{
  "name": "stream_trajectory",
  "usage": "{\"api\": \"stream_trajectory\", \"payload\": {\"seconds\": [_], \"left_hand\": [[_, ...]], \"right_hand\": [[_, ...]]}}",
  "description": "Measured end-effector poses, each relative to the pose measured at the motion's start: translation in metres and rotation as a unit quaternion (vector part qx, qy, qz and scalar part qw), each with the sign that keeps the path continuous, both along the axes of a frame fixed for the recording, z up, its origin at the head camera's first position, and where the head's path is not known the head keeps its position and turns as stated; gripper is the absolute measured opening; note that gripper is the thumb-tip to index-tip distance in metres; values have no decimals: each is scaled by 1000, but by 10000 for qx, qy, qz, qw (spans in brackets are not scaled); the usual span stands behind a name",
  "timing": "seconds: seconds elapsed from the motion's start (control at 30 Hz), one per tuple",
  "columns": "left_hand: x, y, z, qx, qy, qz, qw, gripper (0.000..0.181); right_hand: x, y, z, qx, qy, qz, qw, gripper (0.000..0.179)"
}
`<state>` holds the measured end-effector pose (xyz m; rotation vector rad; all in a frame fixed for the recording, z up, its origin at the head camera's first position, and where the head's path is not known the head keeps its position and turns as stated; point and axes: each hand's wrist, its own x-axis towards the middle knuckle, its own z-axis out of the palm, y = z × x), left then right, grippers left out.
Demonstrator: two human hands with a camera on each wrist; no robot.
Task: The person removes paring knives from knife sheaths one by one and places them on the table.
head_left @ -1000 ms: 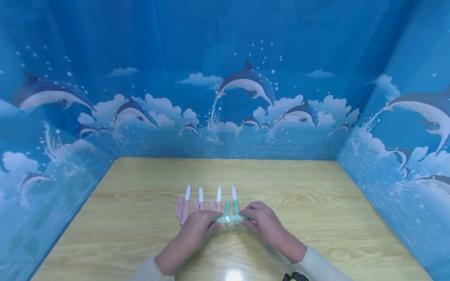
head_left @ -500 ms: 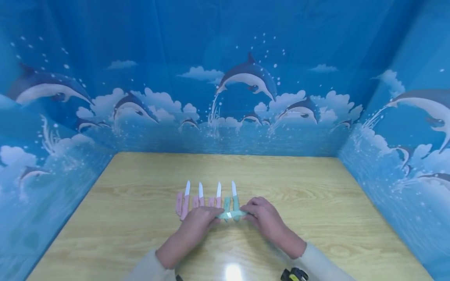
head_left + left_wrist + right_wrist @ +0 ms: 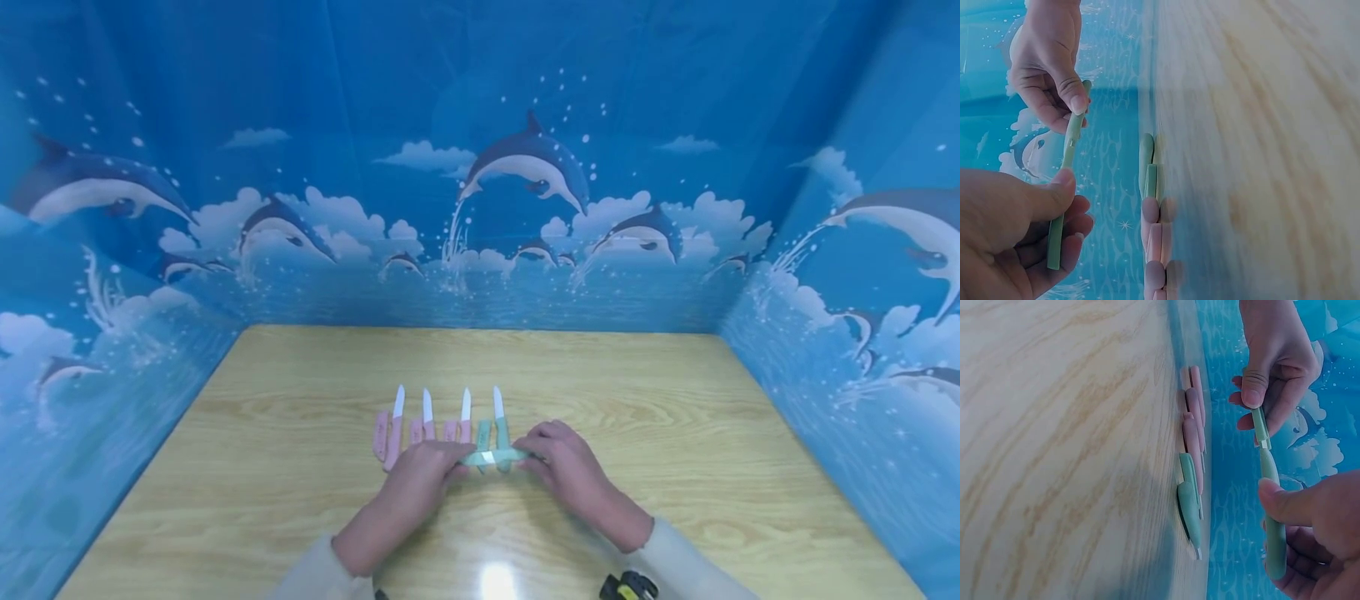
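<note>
Level above the table, a green paring knife (image 3: 512, 455) and its green sheath (image 3: 472, 459) are held end to end between the hands. My left hand (image 3: 1013, 231) grips the flat sheath between thumb and curled fingers. My right hand (image 3: 1316, 534) grips the rounded knife handle, thumb on top. A short pale strip of blade shows at the joint in the head view; the sheath hides the rest. Just beyond lie another green knife (image 3: 500, 417), bare-bladed, and a green sheath (image 3: 483, 433). Left of them are pink knives (image 3: 395, 433) with white blades.
Pink sheaths (image 3: 381, 433) lie beside the pink knives, all in one row with blades pointing away. The wood-grain table (image 3: 637, 392) stretches to both sides. A blue dolphin-print curtain (image 3: 360, 292) encloses its back and sides.
The head view has tilted slightly, so the table sits a little higher in it. Both hands keep their hold on the knife and sheath, with hardly any movement.
</note>
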<state>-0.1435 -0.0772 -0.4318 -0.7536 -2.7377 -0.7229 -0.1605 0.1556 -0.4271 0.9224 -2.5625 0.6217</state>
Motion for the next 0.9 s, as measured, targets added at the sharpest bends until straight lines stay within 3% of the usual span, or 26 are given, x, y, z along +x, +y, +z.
{"api": "stream_trajectory", "payload": {"seconds": [0.9], "left_hand": [[1, 0, 0, 121, 186, 5, 9998, 28]], "right_hand": [[2, 0, -1, -57, -399, -392, 9984, 25]]}}
